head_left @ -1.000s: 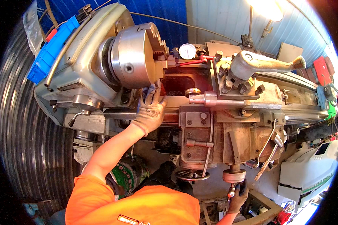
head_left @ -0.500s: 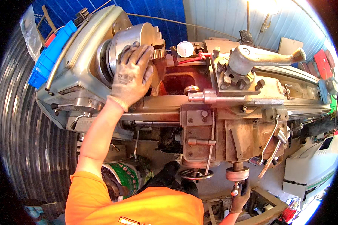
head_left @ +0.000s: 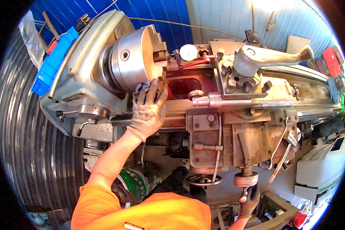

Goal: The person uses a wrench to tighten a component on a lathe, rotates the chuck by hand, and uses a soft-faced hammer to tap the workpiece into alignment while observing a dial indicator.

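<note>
My gloved left hand (head_left: 148, 109) rests on the lower near side of the lathe chuck (head_left: 131, 57), its fingers stretched out and lying against the metal rim. The chuck is large and silver, with a round key hole on its side and stepped jaws. To its right stands a dial indicator (head_left: 188, 52) on a red arm (head_left: 193, 63); whether its tip touches anything in the chuck cannot be made out. My gloved right hand (head_left: 250, 202), low at the right, closes round the small crank handle (head_left: 243, 195) below a round dial collar (head_left: 246, 179). Some of its fingers are hidden.
Above the carriage, a tool post (head_left: 244, 76) carries a long lever (head_left: 283, 57), with a boring bar (head_left: 214, 100) alongside. A handwheel (head_left: 204, 180) sits below the apron. The headstock (head_left: 80, 61) bears a blue tray (head_left: 54, 63). A green-and-white sack (head_left: 136, 182) stands underneath.
My left hand has slid down the chuck toward me, and the chuck has turned, bringing a key hole into sight. My right hand stays at the crank handle. The whole view has shifted slightly.
</note>
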Action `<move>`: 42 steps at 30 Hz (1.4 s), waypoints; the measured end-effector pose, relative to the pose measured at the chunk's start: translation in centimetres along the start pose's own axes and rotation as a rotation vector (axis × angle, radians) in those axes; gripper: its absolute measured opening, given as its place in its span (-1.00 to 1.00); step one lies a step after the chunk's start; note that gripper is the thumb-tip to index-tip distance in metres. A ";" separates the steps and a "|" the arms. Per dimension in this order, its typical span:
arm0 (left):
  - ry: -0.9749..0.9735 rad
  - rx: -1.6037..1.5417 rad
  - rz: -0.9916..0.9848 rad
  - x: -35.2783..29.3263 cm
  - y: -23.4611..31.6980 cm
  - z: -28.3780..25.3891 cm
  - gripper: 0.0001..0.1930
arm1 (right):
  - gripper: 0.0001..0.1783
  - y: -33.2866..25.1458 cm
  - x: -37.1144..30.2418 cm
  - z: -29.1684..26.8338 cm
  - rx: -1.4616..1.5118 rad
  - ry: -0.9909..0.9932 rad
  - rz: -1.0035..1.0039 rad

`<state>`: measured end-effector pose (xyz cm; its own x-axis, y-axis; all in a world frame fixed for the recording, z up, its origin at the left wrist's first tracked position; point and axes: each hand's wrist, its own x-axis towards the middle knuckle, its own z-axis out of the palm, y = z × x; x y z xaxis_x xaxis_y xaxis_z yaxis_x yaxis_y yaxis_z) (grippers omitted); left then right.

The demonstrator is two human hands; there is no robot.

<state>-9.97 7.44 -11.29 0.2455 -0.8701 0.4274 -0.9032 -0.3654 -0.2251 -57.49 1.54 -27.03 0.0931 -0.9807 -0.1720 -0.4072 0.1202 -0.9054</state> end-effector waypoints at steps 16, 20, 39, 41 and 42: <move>0.254 -0.136 0.005 11.5 -8.7 -6.1 -0.45 | -0.50 2.1 0.4 -0.4 -0.094 -0.022 -0.003; 0.107 -0.161 -0.075 13.4 -9.1 -4.9 -0.40 | -0.51 0.2 0.3 -0.4 -0.150 -0.030 0.011; 0.240 0.027 -0.079 12.4 -8.0 -3.1 -0.45 | -0.52 2.7 1.1 -0.5 -0.069 -0.029 -0.055; 0.299 0.100 -0.053 11.8 -7.1 -3.1 -0.45 | -0.51 2.9 1.0 -0.3 -0.066 -0.009 -0.063; 0.309 0.099 -0.046 11.6 -6.6 -3.2 -0.44 | -0.50 3.0 1.0 -0.3 -0.065 0.000 -0.068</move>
<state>-2.29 0.84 -2.10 0.1528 -0.7160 0.6811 -0.8515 -0.4452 -0.2770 -58.83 0.85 -29.78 0.1225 -0.9862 -0.1115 -0.4580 0.0435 -0.8879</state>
